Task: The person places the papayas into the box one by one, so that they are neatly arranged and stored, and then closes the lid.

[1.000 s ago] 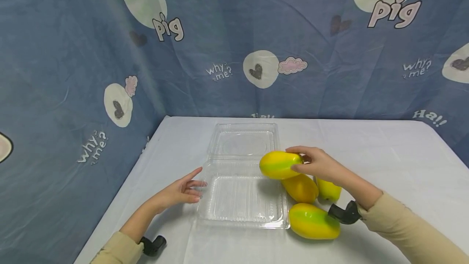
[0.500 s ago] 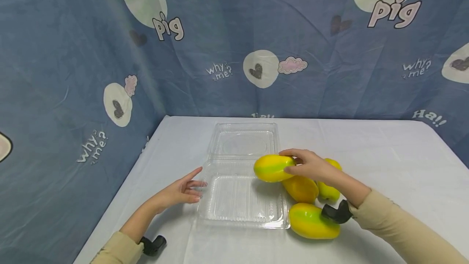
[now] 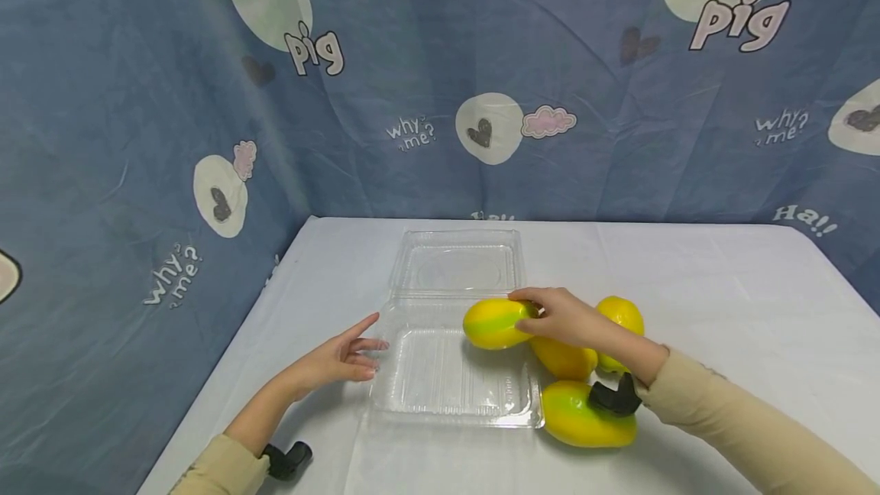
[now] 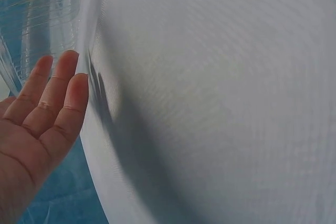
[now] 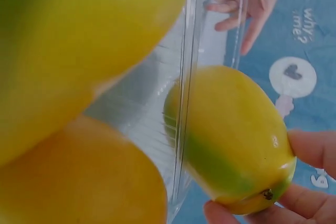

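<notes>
Blue fabric [image 3: 406, 14] hangs in soft creases across the upper half of the head view and down its left side, with a fold left of centre. Printed on it are a pale oval [image 3: 503, 128] with a grey heart, a pink cloud [image 3: 548, 121] near mid-frame, "pig" lettering [image 3: 739, 20] at upper right and again at upper left, and "Ha!!" lettering [image 3: 804, 220] farther down at right. A white tabletop [image 3: 742, 296] fills the lower middle and right, its far right corner rounded. Light falls evenly, leaving soft-edged shadows.
</notes>
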### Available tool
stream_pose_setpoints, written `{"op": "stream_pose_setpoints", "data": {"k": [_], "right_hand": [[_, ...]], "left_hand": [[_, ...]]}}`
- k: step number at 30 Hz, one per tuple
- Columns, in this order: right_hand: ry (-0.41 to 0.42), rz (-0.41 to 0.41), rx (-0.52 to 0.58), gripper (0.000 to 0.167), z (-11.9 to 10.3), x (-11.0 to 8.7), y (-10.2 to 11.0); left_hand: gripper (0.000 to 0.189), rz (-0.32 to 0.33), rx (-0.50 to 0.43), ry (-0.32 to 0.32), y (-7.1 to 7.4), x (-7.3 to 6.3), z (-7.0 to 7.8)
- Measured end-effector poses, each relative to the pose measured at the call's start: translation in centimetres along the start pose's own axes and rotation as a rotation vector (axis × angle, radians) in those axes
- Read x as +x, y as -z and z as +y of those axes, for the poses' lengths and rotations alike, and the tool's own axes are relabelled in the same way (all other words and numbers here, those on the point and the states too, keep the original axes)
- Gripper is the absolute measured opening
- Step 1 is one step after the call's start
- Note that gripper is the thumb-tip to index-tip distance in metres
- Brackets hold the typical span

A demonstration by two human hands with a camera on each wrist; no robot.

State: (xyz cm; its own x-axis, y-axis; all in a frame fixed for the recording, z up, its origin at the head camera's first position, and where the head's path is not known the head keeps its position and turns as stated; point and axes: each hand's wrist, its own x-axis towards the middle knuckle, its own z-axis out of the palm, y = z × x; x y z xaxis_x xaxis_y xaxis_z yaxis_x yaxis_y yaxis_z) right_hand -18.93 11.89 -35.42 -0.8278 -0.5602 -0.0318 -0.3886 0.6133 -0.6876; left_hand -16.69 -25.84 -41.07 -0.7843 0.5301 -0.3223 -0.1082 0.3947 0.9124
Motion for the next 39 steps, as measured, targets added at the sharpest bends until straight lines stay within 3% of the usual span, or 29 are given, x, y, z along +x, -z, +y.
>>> {"op": "stream_pose_setpoints", "data": {"k": [13, 20, 39], "right_hand": [[-0.021, -0.064, -0.127, 0.041, -1.0, 1.0, -0.9], [-0.058, -0.100, -0.151, 0.041, -1.3, 1.4, -0.9], [-0.123, -0.098, -0.173, 0.045, -1.5, 1.6, -0.9]], "left_hand": [[0.090, -0.001, 0.004, -0.014, 0.0, 0.1, -0.1], [0.089, -0.002, 0.012, -0.011, 0.0, 0.0, -0.1], [0.089, -0.004, 0.021, -0.006, 0.0, -0.1, 0.2]]}}
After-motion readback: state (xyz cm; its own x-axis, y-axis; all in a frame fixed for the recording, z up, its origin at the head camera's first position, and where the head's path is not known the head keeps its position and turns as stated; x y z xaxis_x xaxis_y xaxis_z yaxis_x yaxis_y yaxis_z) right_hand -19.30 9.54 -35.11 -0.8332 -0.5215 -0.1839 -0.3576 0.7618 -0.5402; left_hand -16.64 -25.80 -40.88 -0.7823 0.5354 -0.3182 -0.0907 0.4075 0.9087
